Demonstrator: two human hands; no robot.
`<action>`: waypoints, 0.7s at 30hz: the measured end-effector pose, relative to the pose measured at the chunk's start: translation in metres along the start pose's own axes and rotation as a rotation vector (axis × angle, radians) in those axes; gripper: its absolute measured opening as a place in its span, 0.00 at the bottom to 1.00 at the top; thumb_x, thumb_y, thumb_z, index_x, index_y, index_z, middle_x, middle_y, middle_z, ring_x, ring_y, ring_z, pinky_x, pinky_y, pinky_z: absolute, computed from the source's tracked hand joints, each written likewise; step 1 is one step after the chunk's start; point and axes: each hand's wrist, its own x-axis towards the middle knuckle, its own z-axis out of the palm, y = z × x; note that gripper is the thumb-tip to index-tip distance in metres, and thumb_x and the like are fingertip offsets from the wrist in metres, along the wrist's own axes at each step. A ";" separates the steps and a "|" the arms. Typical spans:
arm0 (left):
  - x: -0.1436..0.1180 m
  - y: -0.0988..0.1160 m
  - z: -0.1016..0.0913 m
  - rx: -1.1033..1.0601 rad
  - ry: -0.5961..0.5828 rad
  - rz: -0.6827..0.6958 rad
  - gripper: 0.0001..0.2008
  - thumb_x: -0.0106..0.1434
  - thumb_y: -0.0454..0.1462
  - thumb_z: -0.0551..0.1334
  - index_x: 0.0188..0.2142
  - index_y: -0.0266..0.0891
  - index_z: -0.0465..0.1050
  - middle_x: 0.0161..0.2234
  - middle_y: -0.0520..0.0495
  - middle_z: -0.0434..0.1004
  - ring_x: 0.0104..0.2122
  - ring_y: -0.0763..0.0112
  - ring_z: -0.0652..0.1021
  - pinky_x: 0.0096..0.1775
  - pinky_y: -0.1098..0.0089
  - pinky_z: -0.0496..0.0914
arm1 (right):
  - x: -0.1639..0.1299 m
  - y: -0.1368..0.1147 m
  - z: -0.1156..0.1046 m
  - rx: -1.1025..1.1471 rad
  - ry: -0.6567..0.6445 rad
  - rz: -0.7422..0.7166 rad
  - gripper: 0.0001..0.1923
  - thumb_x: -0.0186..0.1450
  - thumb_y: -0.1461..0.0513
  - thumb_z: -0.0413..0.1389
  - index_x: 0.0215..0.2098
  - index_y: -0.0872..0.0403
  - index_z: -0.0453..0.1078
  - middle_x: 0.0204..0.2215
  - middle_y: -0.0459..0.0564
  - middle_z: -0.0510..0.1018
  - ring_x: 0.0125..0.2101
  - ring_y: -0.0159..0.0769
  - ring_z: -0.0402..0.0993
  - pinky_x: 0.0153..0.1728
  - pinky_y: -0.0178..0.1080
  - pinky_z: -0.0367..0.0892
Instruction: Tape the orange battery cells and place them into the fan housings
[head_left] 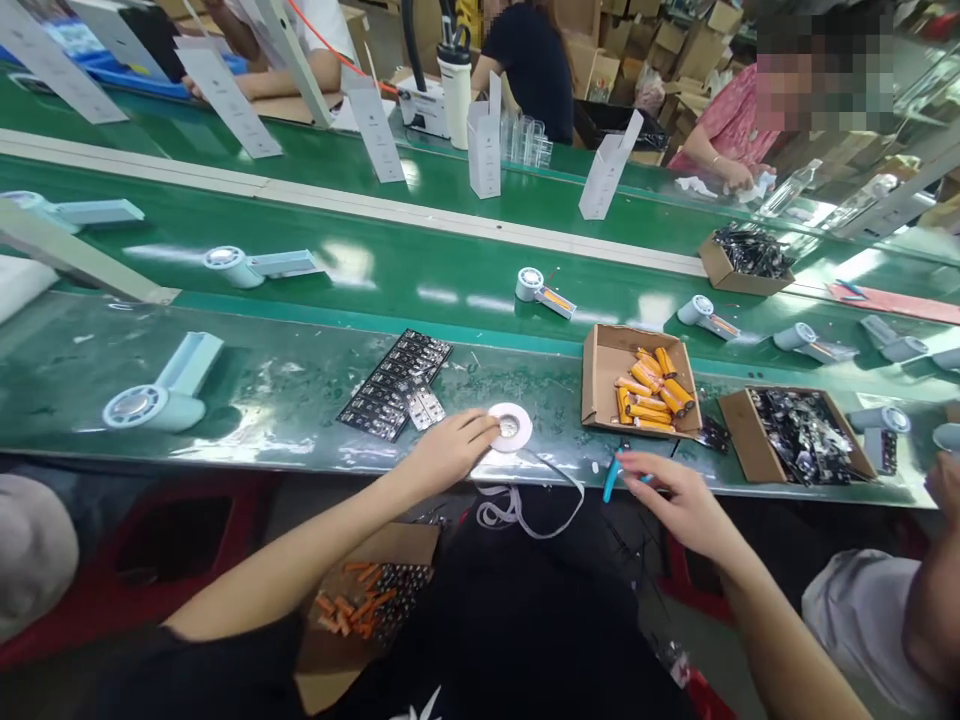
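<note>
Left hand (461,437): my fingers grasp white tape roll (519,428)
Right hand (679,488): blue pliers (612,480) at fingertips; grip, I cannot tell

The left hand (461,440) is turned back-up, its fingers (484,428) side by side, gently bent, tips pointing right; the thumb is hidden. Behind those fingers, the left wrist (411,478) is nearly straight, and the bare left forearm (322,545) slants back and leftward to a dark sleeve (210,655). Well to the right of the left fingers, and slightly nearer the torso (525,610), is the right hand (679,495). Its digits point left, loosely curled and partly parted; how firmly they close cannot be told. Behind them, the bare right forearm (765,600) slants back and rightward.
</note>
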 end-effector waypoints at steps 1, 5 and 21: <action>0.003 0.001 0.001 0.013 0.000 -0.004 0.15 0.73 0.31 0.62 0.56 0.40 0.81 0.58 0.37 0.83 0.61 0.49 0.79 0.60 0.51 0.78 | 0.010 -0.005 0.014 0.038 0.001 -0.005 0.18 0.75 0.49 0.60 0.55 0.48 0.82 0.61 0.57 0.82 0.46 0.46 0.87 0.39 0.45 0.85; 0.033 0.001 -0.007 -0.025 -0.085 0.008 0.12 0.72 0.35 0.66 0.54 0.38 0.80 0.57 0.36 0.83 0.62 0.45 0.77 0.60 0.49 0.77 | 0.067 -0.029 0.060 -0.033 -0.070 0.045 0.27 0.73 0.54 0.61 0.68 0.51 0.70 0.68 0.62 0.75 0.38 0.40 0.85 0.40 0.43 0.81; -0.010 -0.021 -0.052 -0.015 0.423 -0.232 0.23 0.66 0.34 0.66 0.61 0.47 0.77 0.56 0.40 0.83 0.70 0.39 0.70 0.70 0.30 0.67 | 0.081 -0.011 -0.011 -0.476 -0.025 0.064 0.17 0.78 0.55 0.54 0.53 0.51 0.84 0.47 0.55 0.88 0.47 0.51 0.85 0.53 0.47 0.75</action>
